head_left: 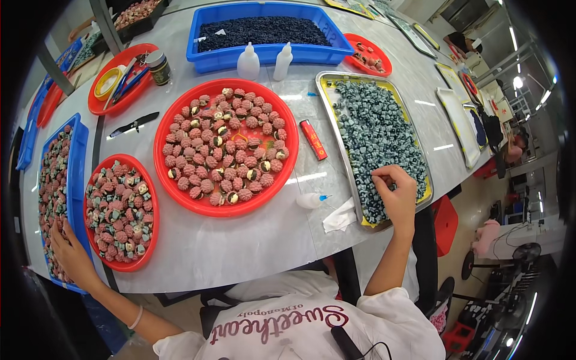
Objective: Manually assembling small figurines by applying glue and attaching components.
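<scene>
My left hand [71,252] reaches into a blue bin [77,180] at the far left, fingers stretched over a heap of small pink bumpy pieces mixed with pale green ones [55,174]. At the right, my right hand [397,189] is over a metal tray [333,114] with a yellow lining, its thumb and forefinger bent together at the near edge of many small dark teal pieces [375,129]. Whatever lies between those fingertips is too small to make out. Beside the left bin stands a red round tray [155,204] of pink and pale green pieces [119,213].
A large red tray [165,129] of pink pieces sits mid-table. Near it are a red lighter [312,140], a small bottle with a blue tip [311,200], crumpled tissue [340,216] and a knife [133,125]. Behind stand two white bottles [248,63] and a blue bin [201,60].
</scene>
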Demonstrator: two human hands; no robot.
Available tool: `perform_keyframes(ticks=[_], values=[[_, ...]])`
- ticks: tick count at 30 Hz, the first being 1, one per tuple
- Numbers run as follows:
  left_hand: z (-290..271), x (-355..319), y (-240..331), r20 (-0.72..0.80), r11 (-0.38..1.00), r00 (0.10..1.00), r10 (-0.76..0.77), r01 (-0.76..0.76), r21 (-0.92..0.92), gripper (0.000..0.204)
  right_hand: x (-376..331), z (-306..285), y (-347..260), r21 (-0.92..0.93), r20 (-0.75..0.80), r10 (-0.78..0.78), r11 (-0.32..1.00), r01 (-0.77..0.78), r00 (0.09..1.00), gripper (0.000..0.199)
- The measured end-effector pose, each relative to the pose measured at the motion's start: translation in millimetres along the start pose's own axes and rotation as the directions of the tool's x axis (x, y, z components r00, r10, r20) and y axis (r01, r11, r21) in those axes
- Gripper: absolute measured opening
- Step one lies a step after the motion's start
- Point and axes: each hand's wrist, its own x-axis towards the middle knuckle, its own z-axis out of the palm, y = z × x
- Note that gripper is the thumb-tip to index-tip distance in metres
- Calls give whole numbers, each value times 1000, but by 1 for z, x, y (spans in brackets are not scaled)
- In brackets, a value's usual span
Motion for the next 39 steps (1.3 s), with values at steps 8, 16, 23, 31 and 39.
perform_keyframes(ticks=[8,16,23,31,39], values=[[2,3,-7,-9,1000,1000,2,-2,9,49,2,-3,1,23,-41,-33,999,34,999,11],[-2,1,-3,-9,1000,1000,13,-13,2,54,-7,-25,12,-28,-113,-32,999,29,993,17],[1,2,7,15,1000,1000,24,-23,-17,56,-5,-22,12,1,-118,-27,1000,27,993,15],[-19,1,-10,-66,999,997,44,-45,-17,34,11,-1,11,-5,-68,-119,993,119,991,9],[-16,-10,19,-184,1000,983,-11,7,-26,36,12,-2,67,61,11,-67,996,66,998,13]])
